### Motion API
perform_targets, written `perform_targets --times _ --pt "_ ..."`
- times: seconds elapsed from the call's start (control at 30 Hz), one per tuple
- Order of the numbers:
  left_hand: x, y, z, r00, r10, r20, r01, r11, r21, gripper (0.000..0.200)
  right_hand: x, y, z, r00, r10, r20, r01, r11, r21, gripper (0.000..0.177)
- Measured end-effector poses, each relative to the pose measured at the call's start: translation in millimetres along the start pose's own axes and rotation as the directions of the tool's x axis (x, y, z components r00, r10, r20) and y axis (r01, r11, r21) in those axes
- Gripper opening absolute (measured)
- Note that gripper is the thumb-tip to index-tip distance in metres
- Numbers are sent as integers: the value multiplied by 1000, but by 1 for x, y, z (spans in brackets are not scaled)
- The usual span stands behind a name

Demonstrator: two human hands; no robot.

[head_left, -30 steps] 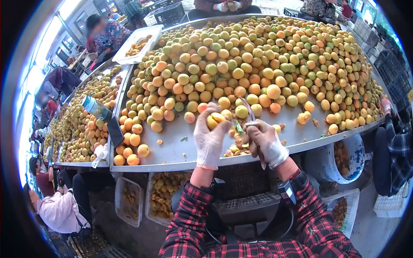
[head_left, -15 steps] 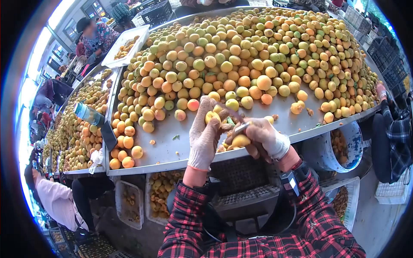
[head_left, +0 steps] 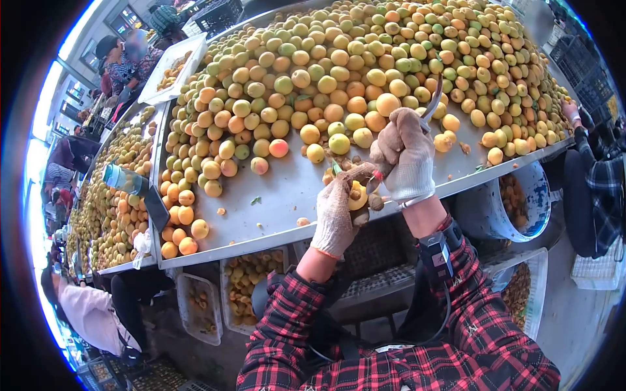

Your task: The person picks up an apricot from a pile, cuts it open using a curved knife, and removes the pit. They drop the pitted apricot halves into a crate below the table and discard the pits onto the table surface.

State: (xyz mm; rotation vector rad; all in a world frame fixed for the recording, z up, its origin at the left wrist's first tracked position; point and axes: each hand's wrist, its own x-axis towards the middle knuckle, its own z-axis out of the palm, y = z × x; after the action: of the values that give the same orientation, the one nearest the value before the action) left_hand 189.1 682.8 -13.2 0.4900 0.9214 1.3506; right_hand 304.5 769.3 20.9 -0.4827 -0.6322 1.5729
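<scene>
holding an opened yellow fruit (head_left: 357, 196) in the left hand (head_left: 336, 215), gloved and closed around it, over the near edge of the metal table (head_left: 280, 231). gripping a curved blade (head_left: 433, 104) in the right hand (head_left: 405, 156), also gloved – fingers wrapped tight, blade tip toward the far side, well clear of the fruit. keeping both hands close together, right one a little farther over the table. wearing a small device (head_left: 435, 255) at the right wrist, over a red and black checked sleeve.

showing just beyond the hands a few fruit scraps, partly hidden, and then a broad pile of whole fruit (head_left: 332, 75), yellow, orange and green, heaped across the far side. having to the left a small green leaf (head_left: 255, 201) on bare metal, a dark flat slab (head_left: 156, 208) tilted at the table's side, and a bottle with a teal lid (head_left: 125, 180) among fruit on the next table. showing at far left a white tray (head_left: 173, 69) with fruit in it.

having below, on the near side, two fruit-filled tubs to the left and a stained white bucket (head_left: 488, 207) to the right – and, at far right, a co-worker's hand (head_left: 571, 109) touching the pile.
</scene>
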Motion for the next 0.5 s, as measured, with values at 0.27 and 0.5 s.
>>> perform_targets --times 0.27,0.5 --pt "-3 -1 15 996 -28 -80 30 999 25 43 -2 -1 4 997 -33 -73 29 998 -59 25" --pt "8 -28 -6 966 244 -89 -216 945 247 41 -8 4 7 998 -37 -56 32 996 -89 21"
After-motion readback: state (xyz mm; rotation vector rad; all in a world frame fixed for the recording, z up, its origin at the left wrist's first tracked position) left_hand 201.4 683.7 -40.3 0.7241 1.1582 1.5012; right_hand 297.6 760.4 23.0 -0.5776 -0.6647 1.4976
